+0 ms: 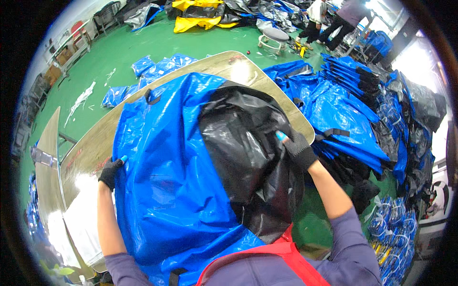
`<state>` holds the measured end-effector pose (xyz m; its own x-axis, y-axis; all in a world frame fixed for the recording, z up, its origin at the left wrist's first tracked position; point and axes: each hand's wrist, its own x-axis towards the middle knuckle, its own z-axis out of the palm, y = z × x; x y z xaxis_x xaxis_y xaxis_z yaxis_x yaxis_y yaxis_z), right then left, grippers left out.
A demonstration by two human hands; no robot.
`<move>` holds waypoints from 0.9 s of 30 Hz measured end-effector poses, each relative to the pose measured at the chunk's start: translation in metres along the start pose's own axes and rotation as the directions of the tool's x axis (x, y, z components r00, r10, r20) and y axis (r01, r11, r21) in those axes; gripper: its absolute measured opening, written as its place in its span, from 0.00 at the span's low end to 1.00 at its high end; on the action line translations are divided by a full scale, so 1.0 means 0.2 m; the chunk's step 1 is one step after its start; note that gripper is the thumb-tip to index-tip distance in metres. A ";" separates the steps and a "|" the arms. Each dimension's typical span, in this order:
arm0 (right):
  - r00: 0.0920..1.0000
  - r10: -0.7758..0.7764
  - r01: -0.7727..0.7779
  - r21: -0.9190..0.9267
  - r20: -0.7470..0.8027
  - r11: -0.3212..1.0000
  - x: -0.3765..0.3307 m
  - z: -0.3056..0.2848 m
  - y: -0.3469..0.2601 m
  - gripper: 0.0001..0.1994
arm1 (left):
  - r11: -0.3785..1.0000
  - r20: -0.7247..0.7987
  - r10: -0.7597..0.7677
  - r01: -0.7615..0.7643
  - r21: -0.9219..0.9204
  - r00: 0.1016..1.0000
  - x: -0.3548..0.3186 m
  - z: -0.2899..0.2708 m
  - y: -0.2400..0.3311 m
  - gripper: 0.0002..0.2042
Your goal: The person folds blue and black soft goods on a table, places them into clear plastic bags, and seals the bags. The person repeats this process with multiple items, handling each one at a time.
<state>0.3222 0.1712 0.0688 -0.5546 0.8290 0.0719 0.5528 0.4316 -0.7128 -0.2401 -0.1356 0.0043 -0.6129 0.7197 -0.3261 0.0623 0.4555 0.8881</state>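
Observation:
A large blue-and-black tarpaulin bag lies spread and creased over a wood-patterned table, its lower end reaching to my body. The blue part is on the left, and the crumpled, glossy black part on the right. At the bag's left edge, my left hand in a black glove pinches the blue sheet, thumb on top and fingers mostly hidden. My right hand, gloved alike, grips the black part near its right edge. Blue coverings show on both thumb tips. A short black strap sits at the upper left of the bag.
The table has a rounded far corner. Stacked blue and black bags lie to the right, with tied blue bundles below. Blue plastic packets rest on the green floor. A round stool and two people are farther back.

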 end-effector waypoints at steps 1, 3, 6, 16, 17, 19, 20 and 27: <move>0.997 -0.079 0.080 -0.036 0.012 0.996 0.06 0.00 0.07 0.21 | 0.990 -0.020 0.142 -0.142 0.013 0.990 0.01 -0.02 -0.03 0.27; 0.961 0.246 -0.219 0.192 -0.128 0.957 0.29 -0.15 0.21 0.23 | 0.969 -0.348 0.235 -0.246 0.013 0.908 -0.01 -0.15 -0.13 0.28; 0.984 0.005 0.012 0.093 -0.179 0.996 0.44 -0.21 0.31 0.26 | 0.923 -0.442 0.240 -0.063 0.380 0.864 -0.02 -0.30 -0.34 0.31; 0.950 0.083 -0.255 0.601 0.300 0.757 0.31 0.02 0.21 0.09 | 0.319 0.392 0.776 -0.843 0.432 0.495 -0.45 1.24 0.48 0.25; 0.906 0.051 -0.295 0.540 0.420 0.788 0.32 0.07 0.20 0.09 | 0.190 0.469 0.793 -0.890 0.415 0.388 -0.46 1.47 0.58 0.29; 0.820 -0.202 -0.056 0.428 0.535 0.902 0.30 0.19 0.13 0.12 | 0.118 0.551 0.762 -0.909 0.399 0.341 -0.50 1.76 0.67 0.28; 0.781 -0.256 0.020 0.387 0.569 0.922 0.27 0.24 0.08 0.14 | 0.196 0.571 0.707 -0.892 0.408 0.417 -0.49 1.82 0.69 0.28; 0.880 -0.316 0.474 -0.714 0.356 0.516 0.22 0.16 -0.10 0.20 | 0.164 0.457 0.715 -0.762 0.626 0.529 -0.39 1.66 0.47 0.33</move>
<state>0.2670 0.1889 0.0636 -0.8837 0.4664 0.0404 0.4663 0.8692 0.1645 0.0760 0.0253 0.0063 0.0802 0.9460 0.3141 0.9705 -0.1459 0.1917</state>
